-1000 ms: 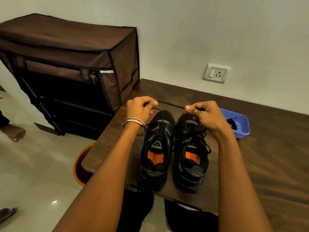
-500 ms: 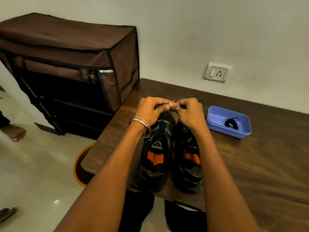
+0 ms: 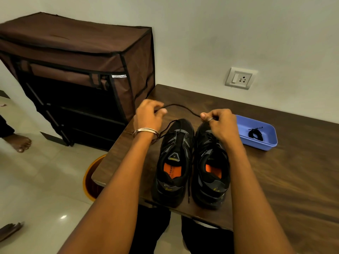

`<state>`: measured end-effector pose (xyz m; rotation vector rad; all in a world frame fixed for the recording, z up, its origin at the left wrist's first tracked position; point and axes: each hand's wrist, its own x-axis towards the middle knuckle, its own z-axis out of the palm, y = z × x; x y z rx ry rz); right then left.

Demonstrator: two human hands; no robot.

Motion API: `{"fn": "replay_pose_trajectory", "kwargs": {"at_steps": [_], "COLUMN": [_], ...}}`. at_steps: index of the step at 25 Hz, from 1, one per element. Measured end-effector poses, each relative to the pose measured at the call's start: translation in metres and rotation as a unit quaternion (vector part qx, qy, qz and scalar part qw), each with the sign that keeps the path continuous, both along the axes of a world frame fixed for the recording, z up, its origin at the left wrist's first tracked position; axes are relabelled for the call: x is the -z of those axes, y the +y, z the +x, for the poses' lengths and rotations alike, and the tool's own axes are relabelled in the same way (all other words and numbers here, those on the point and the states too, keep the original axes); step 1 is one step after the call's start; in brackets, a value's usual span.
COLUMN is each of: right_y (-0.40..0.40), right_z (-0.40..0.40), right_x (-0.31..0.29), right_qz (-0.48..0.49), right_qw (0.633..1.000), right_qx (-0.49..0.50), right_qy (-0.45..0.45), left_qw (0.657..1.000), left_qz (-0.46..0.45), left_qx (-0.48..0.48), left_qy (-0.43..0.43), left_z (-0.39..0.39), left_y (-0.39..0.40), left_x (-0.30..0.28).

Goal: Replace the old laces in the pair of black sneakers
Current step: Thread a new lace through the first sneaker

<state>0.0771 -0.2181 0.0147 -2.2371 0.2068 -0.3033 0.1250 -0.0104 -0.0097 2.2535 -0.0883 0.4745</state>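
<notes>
Two feet at far left: one bare on the pale floor, one barely in view at the lower corner. Further right, brown fabric shoe rack against the wall, front flap rolled up, shelves dark. Orange bin tucked under the near left corner of the wooden table.

Left hand raised above the table edge, fingers curled, thumb and forefinger pinching one end of a black lace. Lace stretched in a shallow arc across to the right hand, fingers likewise curled and pinching the other end, just over the toe of the right sneaker. Probably held taut like this to straighten the lace or find its middle before threading or coiling.

Left sneaker beside its twin, touching or nearly so, toes pointing away, heels at the near table edge, orange insoles showing. Eyelets of the left sneaker only partly laced, a loose strand looping out toward the left wrist, another trailing down between the two heels. Right sneaker's lacing mostly hidden behind the right hand.

Further right, blue tray near the wall, holding a coiled black lace bundle; old or new, cannot tell. White wall socket above.
</notes>
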Motion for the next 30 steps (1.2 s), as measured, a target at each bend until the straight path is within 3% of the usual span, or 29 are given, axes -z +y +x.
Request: {"fn": "replay_pose_trajectory", "kwargs": {"at_steps": [3,5,7,9,12,14,15,17,19,20,23,25,27,28,30], "right_y": [0.025,0.031,0.024,0.01,-0.007,-0.006,-0.002,0.012,0.026,0.03,0.021,0.004,-0.012,-0.017,-0.019], "right_z": [0.007,0.01,0.008,0.002,-0.002,-0.001,0.0,0.004,0.007,0.009,0.004,-0.004,-0.006,-0.008,-0.006], "right_x": [0.001,0.002,0.001,0.0,0.003,0.002,0.001,0.0,-0.001,0.0,-0.005,-0.005,-0.002,-0.001,0.004], "right_qz": [-0.048,-0.077,-0.05,-0.01,0.011,0.004,0.002,-0.005,-0.034,-0.048,-0.024,0.01,0.024,0.03,0.041], "right_qw": [0.998,0.995,0.997,0.998,0.999,1.0,1.0,1.0,0.999,0.998,0.997,0.998,0.999,0.999,0.999], "right_qx": [-0.049,-0.056,-0.054,-0.044,-0.015,0.007,0.008,-0.011,-0.035,-0.044,-0.069,-0.066,-0.04,-0.024,-0.002], "right_qy": [0.005,0.008,0.025,0.038,0.035,0.029,0.02,0.005,-0.006,-0.006,0.017,0.019,0.017,0.018,0.016], "left_qw": [0.97,0.959,0.977,0.996,0.971,0.967,0.979,0.999,0.974,0.964,0.987,0.996,0.975,0.966,0.967], "left_qz": [-0.002,-0.013,-0.033,-0.059,-0.11,-0.061,-0.026,-0.002,0.002,0.015,0.003,-0.077,-0.122,-0.114,-0.106], "left_qx": [0.243,0.282,0.204,0.037,-0.189,-0.214,-0.173,0.031,0.224,0.262,0.155,-0.009,-0.161,-0.204,-0.19], "left_qy": [-0.008,0.035,0.053,0.052,0.092,0.121,0.101,0.025,0.028,0.039,0.032,0.05,0.089,0.111,0.131], "left_z": [-0.006,-0.012,-0.007,0.0,0.0,-0.007,-0.008,-0.008,-0.008,-0.009,-0.007,-0.002,0.001,0.002,0.0], "left_y": [-0.019,-0.027,-0.024,-0.011,0.01,0.011,0.009,0.0,-0.012,-0.017,-0.017,-0.003,0.016,0.024,0.025], "left_x": [-0.007,-0.007,-0.002,0.003,0.002,-0.001,-0.002,-0.008,-0.011,-0.012,-0.005,0.001,0.006,0.009,0.01]}}
